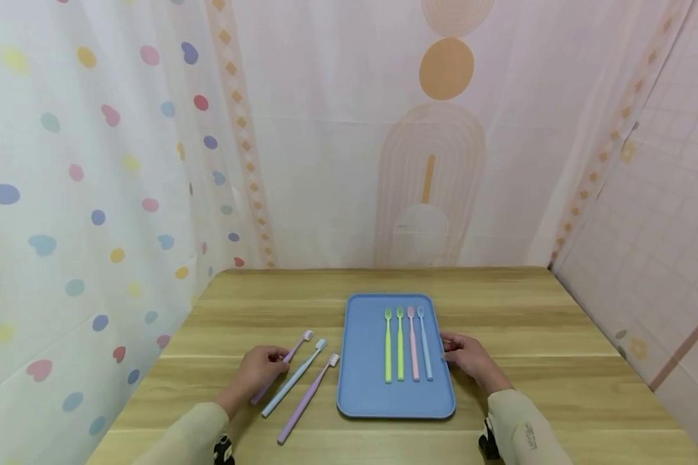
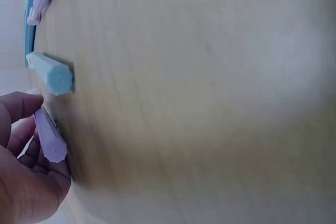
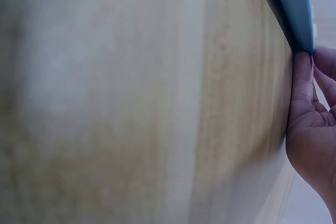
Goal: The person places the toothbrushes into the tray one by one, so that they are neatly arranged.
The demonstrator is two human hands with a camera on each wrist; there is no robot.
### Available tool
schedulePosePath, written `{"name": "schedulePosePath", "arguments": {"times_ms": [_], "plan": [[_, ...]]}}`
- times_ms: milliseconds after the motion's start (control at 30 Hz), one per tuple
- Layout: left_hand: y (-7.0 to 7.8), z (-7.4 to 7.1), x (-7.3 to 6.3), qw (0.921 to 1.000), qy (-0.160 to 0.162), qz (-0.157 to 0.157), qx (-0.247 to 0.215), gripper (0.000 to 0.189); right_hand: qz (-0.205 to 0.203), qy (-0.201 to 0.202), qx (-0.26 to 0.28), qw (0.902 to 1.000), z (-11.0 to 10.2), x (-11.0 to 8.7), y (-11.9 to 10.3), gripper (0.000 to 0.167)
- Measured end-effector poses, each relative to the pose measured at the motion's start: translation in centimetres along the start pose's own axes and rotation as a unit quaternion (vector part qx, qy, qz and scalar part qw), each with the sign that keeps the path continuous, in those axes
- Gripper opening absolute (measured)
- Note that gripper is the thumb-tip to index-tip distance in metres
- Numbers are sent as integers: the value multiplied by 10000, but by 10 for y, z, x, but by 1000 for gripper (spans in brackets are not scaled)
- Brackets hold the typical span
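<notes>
My left hand (image 1: pixel 258 372) pinches the leftmost purple toothbrush (image 2: pixel 51 142) around its handle, low over the tabletop. Beside it lie a light blue toothbrush (image 1: pixel 293 380) and another purple toothbrush (image 1: pixel 307 402), slanted with their heads toward the back. My right hand (image 1: pixel 471 357) grips the right rim of a blue tray (image 1: pixel 363 361), with thumb and fingers at its edge in the right wrist view. On the tray's right half, two green toothbrushes (image 1: pixel 388 352), a pink toothbrush (image 1: pixel 413 349) and a pale blue toothbrush (image 1: pixel 426 349) lie side by side, heads to the back.
Everything stands on a wooden table (image 1: pixel 558 361). A patterned curtain (image 1: pixel 326 161) hangs behind the back edge, and a dotted curtain (image 1: pixel 122 194) borders the left side. At the right is a pale grid-patterned curtain (image 1: pixel 663 194).
</notes>
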State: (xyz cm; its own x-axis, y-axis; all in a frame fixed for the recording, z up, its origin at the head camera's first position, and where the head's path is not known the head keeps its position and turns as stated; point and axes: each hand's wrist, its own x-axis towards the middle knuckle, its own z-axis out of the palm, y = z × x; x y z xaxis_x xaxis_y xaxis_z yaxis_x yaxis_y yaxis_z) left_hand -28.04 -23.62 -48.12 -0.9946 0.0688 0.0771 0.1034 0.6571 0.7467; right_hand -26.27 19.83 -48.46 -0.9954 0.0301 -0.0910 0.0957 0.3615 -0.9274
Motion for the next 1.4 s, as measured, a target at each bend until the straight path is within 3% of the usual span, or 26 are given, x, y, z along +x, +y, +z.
{"name": "schedulePosePath", "arguments": {"times_ms": [267, 567, 700, 933, 1167, 1233, 1400], "plan": [[6, -9, 8, 9997, 178, -175, -26, 28, 14, 18, 146, 9999, 0, 1, 1, 52], [30, -7, 22, 9993, 300, -80, -193, 28, -7, -12, 131, 9999, 0, 2, 0, 52], [45, 2, 28, 9977, 322, -223, -549, 28, -3, -19, 115, 9999, 0, 1, 0, 52], [69, 23, 35, 9955, 445, -206, -809, 28, -14, -48, 148, 9999, 0, 2, 1, 52], [93, 48, 39, 9797, 625, -546, -1826, 28, 72, -40, -19, 10000, 0, 1, 0, 52], [99, 55, 39, 9781, 702, -552, -1882, 28, 74, -47, -34, 10000, -1, 1, 0, 52], [112, 73, 39, 9653, 717, -615, -2436, 29, 61, -65, -74, 9999, -1, 0, -2, 52]]}}
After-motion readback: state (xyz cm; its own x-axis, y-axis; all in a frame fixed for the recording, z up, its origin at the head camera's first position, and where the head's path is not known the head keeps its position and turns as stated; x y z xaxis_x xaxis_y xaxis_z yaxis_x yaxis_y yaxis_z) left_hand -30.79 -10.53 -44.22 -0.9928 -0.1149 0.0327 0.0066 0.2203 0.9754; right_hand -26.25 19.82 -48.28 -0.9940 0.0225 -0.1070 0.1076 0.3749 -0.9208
